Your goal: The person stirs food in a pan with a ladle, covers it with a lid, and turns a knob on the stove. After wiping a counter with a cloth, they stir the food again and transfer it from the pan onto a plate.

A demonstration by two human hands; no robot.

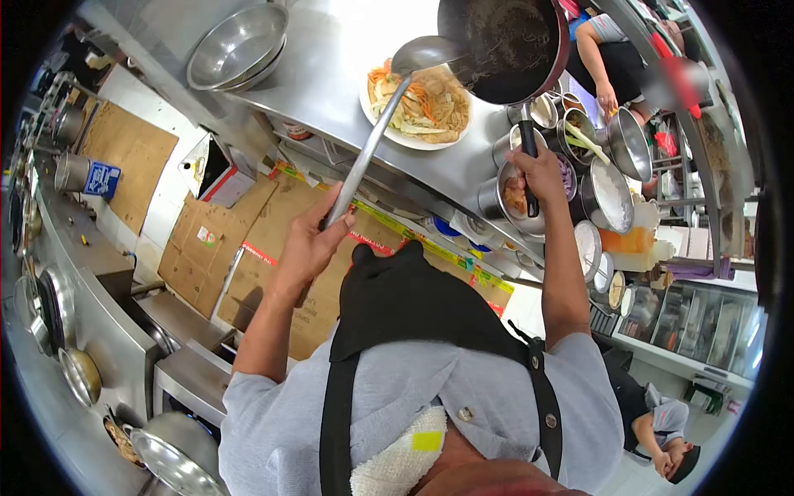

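My left hand point(318, 240) is closed round the long handle of a metal ladle point(426, 56). The ladle's bowl hangs over the upper part of a white plate point(423, 145) of noodles and shredded vegetables point(413, 103). My right hand point(538, 169) grips the black handle of a dark wok point(504, 45), which is tilted beside the plate at its upper right. Liquid or food seems to pass between wok and ladle, but it is blurred. The plate rests on the steel counter point(322, 66).
Metal colanders point(240, 50) sit at the counter's upper left. Pots and containers of ingredients, one with white contents point(610, 197), crowd the right side. Two other people are at the right. Cardboard point(198, 256) covers the floor, and a stove point(91, 248) stands at left.
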